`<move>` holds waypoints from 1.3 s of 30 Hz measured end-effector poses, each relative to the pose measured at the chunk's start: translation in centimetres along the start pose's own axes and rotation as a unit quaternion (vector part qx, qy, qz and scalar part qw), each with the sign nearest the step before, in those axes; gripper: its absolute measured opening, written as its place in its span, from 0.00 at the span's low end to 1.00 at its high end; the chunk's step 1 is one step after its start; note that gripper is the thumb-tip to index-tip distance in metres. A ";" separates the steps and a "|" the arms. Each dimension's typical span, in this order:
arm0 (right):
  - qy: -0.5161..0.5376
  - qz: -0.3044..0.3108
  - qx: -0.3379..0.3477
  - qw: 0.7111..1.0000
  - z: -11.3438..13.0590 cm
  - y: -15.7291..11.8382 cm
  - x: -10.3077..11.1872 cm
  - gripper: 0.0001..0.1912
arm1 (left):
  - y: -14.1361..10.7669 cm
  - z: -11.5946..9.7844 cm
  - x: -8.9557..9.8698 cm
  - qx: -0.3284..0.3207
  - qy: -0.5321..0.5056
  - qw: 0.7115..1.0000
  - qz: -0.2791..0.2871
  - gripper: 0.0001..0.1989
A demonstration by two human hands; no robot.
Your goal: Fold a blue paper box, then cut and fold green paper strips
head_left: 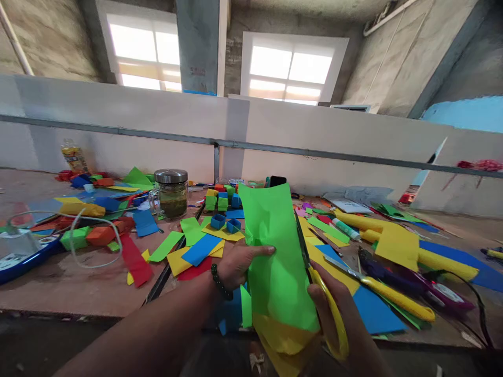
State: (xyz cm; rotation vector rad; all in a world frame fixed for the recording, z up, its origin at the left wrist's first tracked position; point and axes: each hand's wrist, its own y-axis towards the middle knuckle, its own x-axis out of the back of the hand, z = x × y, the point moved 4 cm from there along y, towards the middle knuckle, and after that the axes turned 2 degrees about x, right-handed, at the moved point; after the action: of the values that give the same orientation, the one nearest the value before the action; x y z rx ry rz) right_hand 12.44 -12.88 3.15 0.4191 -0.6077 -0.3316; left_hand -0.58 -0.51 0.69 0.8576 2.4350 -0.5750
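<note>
At the far left of the reddish-brown, flat-topped table (90, 296), a thin white looped cable (73, 238) is lying beside small folded blocks, among them an angular orange block (102, 235). Behind these, a clear plastic bottle with a yellow label (74, 156) is leaning near the wall. A creased red rectangular paper strip (134, 262) is lying flat nearer the front edge. Next to the right, a clear glass jar with a smooth metal lid (172, 196) is standing upright, holding dark greenish contents.

Toward the centre, two small, open-topped blue boxes (233, 225) are sitting on flat coloured sheets. The left hand (236, 262), wearing a dark beaded bracelet (221, 283), is gripping the left edge of a bright green rectangular paper sheet (279, 272); one finger is lying straight across its lightly creased face. The sheet is being held up over the table's front edge.

The fingers of the right hand (348, 302) are closing around the yellow handle of dark-bladed scissors (342, 335), whose blade is running along the sheet's right edge.

Further right, a yellow-handled knife with a metal blade (396, 297) is lying near a glossy purple tool (444, 296) and rough-surfaced yellow rolls (448, 263).
</note>
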 end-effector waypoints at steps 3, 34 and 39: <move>-0.001 0.007 0.023 1.000 0.4 0.0 0.1 0.31 | 0.1 0.0 0.3 0.005 0.002 1.000 -0.023 0.26; -0.022 -0.008 0.038 0.999 0.4 -0.8 -0.1 0.32 | -0.4 -0.3 -0.1 0.030 -0.002 0.999 -0.022 0.21; -0.042 -0.021 0.041 0.998 -0.3 -0.8 -0.1 0.30 | -0.4 -0.3 -0.3 0.011 -0.004 1.000 0.001 0.18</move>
State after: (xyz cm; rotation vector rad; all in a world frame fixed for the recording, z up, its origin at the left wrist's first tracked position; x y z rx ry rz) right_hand 12.39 -13.45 2.54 0.4982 -0.6977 -0.3662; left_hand -0.75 -0.76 1.16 0.8638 2.4245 -0.6050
